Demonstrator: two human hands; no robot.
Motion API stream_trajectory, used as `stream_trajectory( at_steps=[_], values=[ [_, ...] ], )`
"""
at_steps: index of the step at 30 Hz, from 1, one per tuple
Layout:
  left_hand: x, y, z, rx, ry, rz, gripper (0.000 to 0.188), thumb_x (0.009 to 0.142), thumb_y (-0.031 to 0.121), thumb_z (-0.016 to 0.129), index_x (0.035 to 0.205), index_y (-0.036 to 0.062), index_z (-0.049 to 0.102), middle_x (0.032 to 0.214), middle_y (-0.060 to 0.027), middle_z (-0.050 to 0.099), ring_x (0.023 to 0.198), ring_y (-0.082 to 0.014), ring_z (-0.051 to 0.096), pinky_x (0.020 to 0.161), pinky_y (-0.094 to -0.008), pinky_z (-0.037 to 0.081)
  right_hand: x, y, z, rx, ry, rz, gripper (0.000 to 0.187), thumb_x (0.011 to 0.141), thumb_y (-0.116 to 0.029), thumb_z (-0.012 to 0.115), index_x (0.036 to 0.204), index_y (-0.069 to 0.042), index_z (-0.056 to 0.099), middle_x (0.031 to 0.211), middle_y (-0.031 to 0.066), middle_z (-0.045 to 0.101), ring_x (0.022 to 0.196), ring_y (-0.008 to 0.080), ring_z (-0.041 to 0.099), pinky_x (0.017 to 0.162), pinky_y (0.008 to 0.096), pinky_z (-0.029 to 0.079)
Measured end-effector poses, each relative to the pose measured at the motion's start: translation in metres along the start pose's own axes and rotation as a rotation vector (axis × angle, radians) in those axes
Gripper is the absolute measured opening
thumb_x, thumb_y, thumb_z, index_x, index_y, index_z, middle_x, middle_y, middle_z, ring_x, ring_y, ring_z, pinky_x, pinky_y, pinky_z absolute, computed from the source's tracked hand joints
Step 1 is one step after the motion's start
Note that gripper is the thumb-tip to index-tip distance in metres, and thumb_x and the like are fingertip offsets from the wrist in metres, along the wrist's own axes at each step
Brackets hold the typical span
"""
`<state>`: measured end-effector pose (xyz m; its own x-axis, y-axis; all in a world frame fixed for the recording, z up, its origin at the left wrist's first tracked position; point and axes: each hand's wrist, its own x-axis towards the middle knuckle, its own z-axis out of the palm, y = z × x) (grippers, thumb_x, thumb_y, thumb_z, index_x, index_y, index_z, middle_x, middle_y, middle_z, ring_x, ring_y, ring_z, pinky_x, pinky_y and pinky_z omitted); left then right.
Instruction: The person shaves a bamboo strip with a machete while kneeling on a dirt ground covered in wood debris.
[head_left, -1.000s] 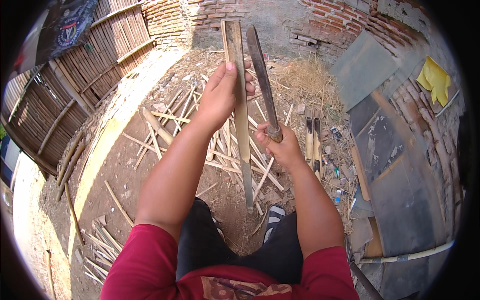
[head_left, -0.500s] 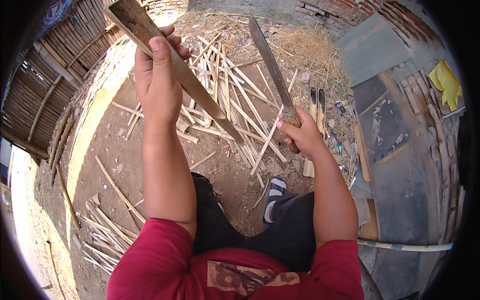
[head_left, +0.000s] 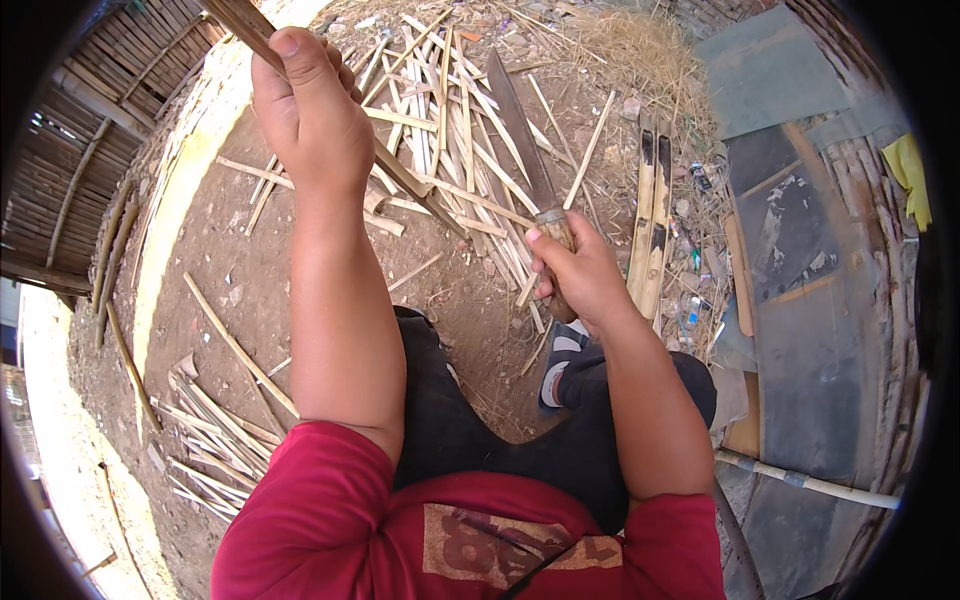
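My left hand (head_left: 315, 115) is closed around a long split bamboo piece (head_left: 402, 177), which slants from the top left edge down toward the middle; its upper end is cut off by the frame. My right hand (head_left: 585, 265) grips the wooden handle of a machete (head_left: 519, 125). The dark blade points up and slightly left, apart from the bamboo piece. Behind the blade, a pile of thin pale bamboo strips (head_left: 440, 110) lies scattered on the dirt.
Two bamboo lengths with dark marks (head_left: 645, 210) lie right of the machete. Another bundle of strips (head_left: 215, 440) is at lower left. Dark sheets (head_left: 800, 370) lie along the right side, and a slatted bamboo wall (head_left: 60, 190) stands at left.
The bamboo piece has turned more edge-on and risen to the upper left with my left hand. My right hand and the machete have moved down and slightly left. My right knee has shifted outward.
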<state>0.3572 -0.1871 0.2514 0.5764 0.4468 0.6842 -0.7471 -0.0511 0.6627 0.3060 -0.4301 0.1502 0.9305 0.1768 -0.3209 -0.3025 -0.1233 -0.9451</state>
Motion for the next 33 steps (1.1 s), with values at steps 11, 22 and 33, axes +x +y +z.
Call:
stream_trajectory(
  at_steps=[11,22,33],
  values=[
    [0.004,-0.026,-0.017,0.179,0.172,0.118,0.068,0.099,0.074,0.031,0.081,0.0098,0.042,0.065,0.0005,0.042,0.056,-0.0084,0.04,0.051,-0.0237,0.034,-0.007,0.006,0.046,-0.273,0.109,-0.292,0.052,0.095,-0.033,0.068,0.128,0.006,0.059,0.106,0.0255,0.071,0.1,0.0378,0.07,0.088,0.0424,0.053],
    [0.008,-0.027,-0.024,0.238,0.257,0.074,0.073,0.09,0.086,0.022,0.068,0.016,0.025,0.059,0.0046,0.025,0.052,-0.0091,0.022,0.047,-0.0273,0.019,0.012,0.042,0.059,-0.278,0.167,-0.286,0.048,0.095,-0.033,0.068,0.122,0.006,0.06,0.098,0.0241,0.073,0.093,0.0401,0.071,0.084,0.0449,0.053],
    [-0.001,-0.037,-0.016,0.245,0.275,0.121,0.071,0.095,0.08,0.022,0.066,0.0157,0.027,0.056,0.004,0.028,0.049,-0.0088,0.026,0.044,-0.0265,0.023,0.002,0.031,0.07,-0.387,0.018,-0.161,0.051,0.092,-0.034,0.071,0.119,0.008,0.06,0.087,0.0297,0.069,0.085,0.0428,0.072,0.073,0.0444,0.054]
  ],
)
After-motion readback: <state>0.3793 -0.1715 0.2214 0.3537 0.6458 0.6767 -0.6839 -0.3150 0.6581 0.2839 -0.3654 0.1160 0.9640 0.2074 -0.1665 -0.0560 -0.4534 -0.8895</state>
